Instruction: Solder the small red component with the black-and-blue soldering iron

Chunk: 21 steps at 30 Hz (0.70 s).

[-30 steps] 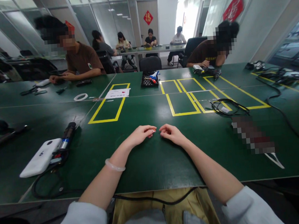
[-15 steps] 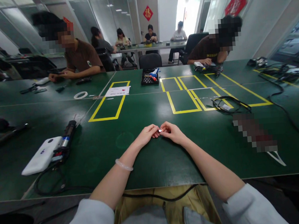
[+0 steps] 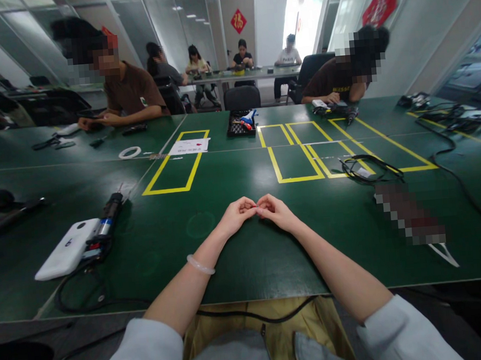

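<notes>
My left hand (image 3: pixel 235 215) and my right hand (image 3: pixel 277 211) rest on the green table (image 3: pixel 246 257) straight ahead of me, fingertips touching each other. Both are curled into a pinch. A tiny part sat between the fingertips a moment ago; now the fingers hide whatever is there. A pale bangle (image 3: pixel 200 265) circles my left wrist.
A white device (image 3: pixel 68 248) and a dark corded tool (image 3: pixel 108 211) lie at the left. A black cable coil (image 3: pixel 368 169) lies at the right among yellow tape boxes (image 3: pixel 177 171). A black parts tray (image 3: pixel 240 123) sits at the far side. Several people work at tables opposite.
My hands have come together from slightly apart. The small part seen between the fingertips half a second ago is now covered by the fingers.
</notes>
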Available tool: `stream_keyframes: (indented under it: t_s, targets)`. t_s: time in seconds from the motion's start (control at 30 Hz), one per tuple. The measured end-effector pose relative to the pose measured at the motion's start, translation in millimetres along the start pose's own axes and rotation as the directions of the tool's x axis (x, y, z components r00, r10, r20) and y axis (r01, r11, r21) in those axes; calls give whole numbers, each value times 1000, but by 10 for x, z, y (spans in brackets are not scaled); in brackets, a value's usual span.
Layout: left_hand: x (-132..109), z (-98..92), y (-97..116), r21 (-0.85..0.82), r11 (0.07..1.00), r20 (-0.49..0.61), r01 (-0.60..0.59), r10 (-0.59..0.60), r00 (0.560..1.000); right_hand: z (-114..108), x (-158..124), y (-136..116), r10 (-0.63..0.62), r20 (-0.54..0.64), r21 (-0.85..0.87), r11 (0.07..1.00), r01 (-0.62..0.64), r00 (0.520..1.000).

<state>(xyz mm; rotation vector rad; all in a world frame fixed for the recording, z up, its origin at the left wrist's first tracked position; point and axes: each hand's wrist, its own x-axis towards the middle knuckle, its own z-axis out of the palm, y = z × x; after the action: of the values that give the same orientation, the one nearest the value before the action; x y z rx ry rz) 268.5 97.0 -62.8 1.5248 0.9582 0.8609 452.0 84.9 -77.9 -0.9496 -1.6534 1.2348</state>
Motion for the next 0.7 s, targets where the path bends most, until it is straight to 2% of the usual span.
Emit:
stream_keyframes:
  t_s: [0.1,0.3,0.53,0.7]
  targets:
    - [-8,1,11,-10,1000,9,-17,17,1000,-10,11,19,11,-14,21,1000,-10,1000]
    - [-7,-9,-6,-11,1000,-5,-15,15,1000,-24,7,43,-66,-25,-102,993,63,997]
    - [-14,-14,-27,-1,1000,-22,3,-3,1000,-31,-4,3,-61,-27,-239,970,53,998]
    - [-26,-60,34,60,997,44,41,-44,998,-48,-14,-30,-33,-22,-263,964,26,999]
